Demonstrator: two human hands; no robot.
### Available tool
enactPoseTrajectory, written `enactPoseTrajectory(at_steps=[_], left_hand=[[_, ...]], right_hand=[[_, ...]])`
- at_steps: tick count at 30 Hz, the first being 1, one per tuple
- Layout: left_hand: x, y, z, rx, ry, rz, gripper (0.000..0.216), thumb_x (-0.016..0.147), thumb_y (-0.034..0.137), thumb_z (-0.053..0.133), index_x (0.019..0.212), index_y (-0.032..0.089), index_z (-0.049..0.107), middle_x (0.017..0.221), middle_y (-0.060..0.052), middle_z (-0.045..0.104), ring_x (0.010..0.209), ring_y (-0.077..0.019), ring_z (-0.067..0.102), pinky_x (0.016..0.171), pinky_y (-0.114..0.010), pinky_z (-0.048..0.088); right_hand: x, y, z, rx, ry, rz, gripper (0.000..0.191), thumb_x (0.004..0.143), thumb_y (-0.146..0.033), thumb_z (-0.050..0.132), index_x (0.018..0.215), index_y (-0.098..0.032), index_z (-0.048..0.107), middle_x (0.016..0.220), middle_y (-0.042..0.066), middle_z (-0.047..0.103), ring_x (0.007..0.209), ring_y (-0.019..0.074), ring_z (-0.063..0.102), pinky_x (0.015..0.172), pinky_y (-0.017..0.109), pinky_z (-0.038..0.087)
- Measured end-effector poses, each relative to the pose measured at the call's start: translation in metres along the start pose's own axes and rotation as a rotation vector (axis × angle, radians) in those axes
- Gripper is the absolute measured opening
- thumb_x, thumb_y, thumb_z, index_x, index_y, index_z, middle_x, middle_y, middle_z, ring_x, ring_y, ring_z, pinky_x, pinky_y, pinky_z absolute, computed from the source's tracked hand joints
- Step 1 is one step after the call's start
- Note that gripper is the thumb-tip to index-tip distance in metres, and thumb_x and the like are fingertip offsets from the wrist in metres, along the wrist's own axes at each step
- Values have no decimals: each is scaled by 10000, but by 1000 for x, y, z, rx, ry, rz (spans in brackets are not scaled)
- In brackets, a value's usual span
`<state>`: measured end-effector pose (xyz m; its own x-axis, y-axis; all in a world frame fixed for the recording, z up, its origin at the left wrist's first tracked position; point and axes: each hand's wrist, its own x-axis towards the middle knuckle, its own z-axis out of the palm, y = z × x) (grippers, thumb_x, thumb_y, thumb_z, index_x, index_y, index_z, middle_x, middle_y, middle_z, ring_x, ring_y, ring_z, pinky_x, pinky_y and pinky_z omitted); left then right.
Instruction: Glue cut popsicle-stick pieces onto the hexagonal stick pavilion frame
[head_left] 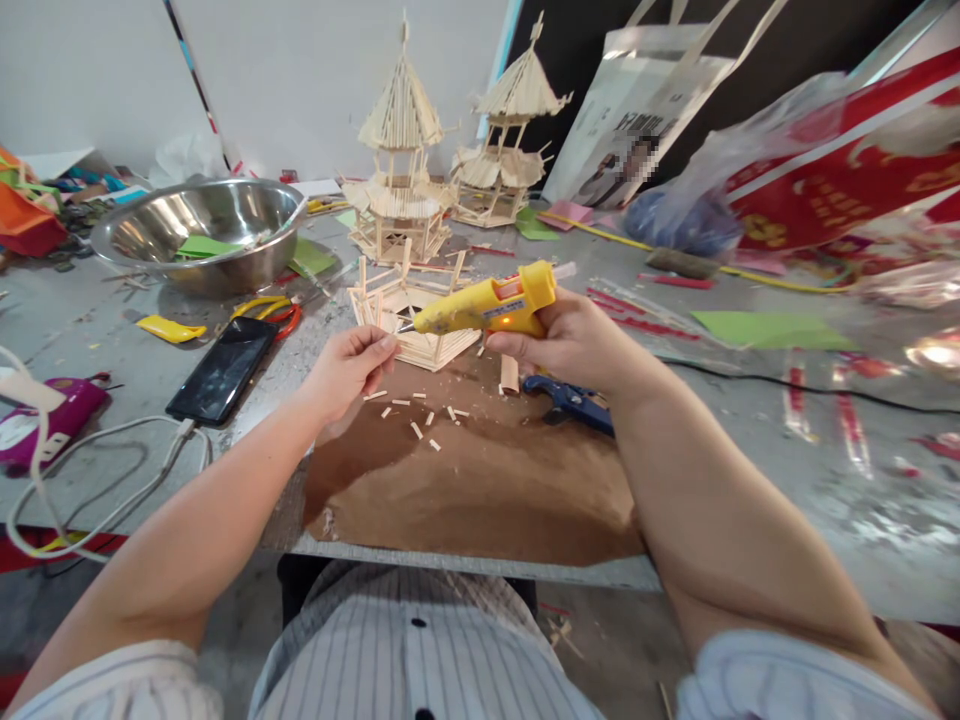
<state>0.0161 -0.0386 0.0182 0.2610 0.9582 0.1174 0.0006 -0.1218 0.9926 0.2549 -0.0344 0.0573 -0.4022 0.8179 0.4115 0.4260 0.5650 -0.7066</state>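
Observation:
My right hand is wrapped round the grip of a yellow hot glue gun, which points left with a small orange light glowing on its side. Close to the gun's metal nozzle, my left hand is closed in a pinch; whatever lies between its fingertips is too small to make out. Just behind both hands sits a low frame of thin wooden sticks, partly covered by the gun. Several short stick offcuts are scattered in front of it on a brown sheet.
Blue-handled pliers lie under my right forearm. Two wooden stick pagodas stand at the back. Leftward are a steel bowl, a black phone, a yellow-handled tool and a white cable. A black cord runs off right.

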Motion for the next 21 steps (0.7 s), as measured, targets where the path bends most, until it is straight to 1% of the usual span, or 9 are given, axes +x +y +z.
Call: enactPoseTrajectory(at_steps=[4,9,15,21], left_hand=[[0,1,1,-6,-6,3,244,739,368,604,692,142,524,491,62,465,351,-16,344,362,-177,194],[0,2,1,11,-5,0,255,740,376,601,682,142,518,488,63,461,353,-15,344,367,-175,203],[0,1,0,11,-6,4,258,732,379,610,676,143,521,497,60,469,354,-15,350,363,-175,207],[0,2,0,20,-3,-4,256,732,376,609,671,145,518,496,60,467,358,-16,344,367,-177,212]], right_hand=[[0,-1,0,-20,-2,5,344,704,-435,619,924,-171,616,757,28,561,759,188,550,604,305,458],[-1,1,0,-31,16,34,377,689,-456,632,937,-172,615,725,20,548,722,174,541,575,285,443],[-1,3,0,25,17,47,303,679,-413,655,884,-193,619,660,-6,519,625,132,512,485,232,413],[-1,3,0,100,14,53,287,657,-366,684,881,-202,612,647,-14,511,620,130,518,460,213,405]])
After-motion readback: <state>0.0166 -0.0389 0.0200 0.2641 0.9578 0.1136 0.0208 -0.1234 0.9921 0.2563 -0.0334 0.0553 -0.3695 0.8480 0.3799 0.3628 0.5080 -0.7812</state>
